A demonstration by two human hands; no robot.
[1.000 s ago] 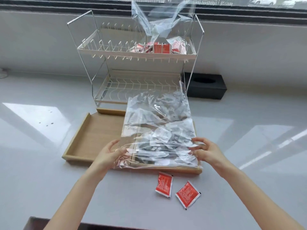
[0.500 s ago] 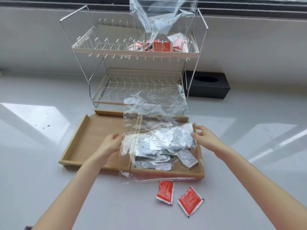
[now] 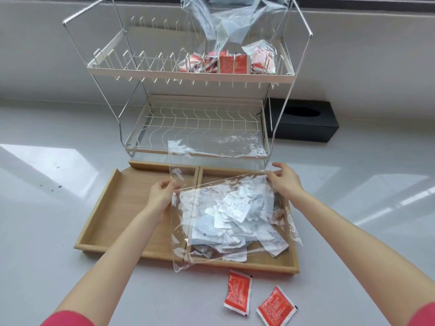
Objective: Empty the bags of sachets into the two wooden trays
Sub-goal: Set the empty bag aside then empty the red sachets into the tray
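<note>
Two wooden trays lie side by side on the white counter: the left tray is bare, the right tray lies under a clear plastic bag. My left hand pinches the bag's left edge and my right hand pinches its right edge, holding it over the right tray. A heap of white sachets shows through the plastic over that tray. A second clear bag with red sachets rests on the rack's top shelf.
A white wire dish rack stands just behind the trays, its lower shelf bare. A black box sits to its right. Two loose red sachets lie on the counter in front of the right tray.
Both hands have lifted the bag's edges up and away from me, and the white sachets have slid down toward the near end over the right tray.
</note>
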